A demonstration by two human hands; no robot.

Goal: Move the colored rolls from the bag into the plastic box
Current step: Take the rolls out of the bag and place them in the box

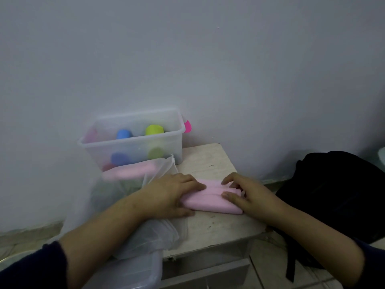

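No writing, label, brand, number or sign can be read anywhere in this view. The plastic box (133, 142), the pink rolls (212, 200), the clear bag (129, 215), the desk (210, 161) and the black backpack (333, 190) beside the desk show plain surfaces only.
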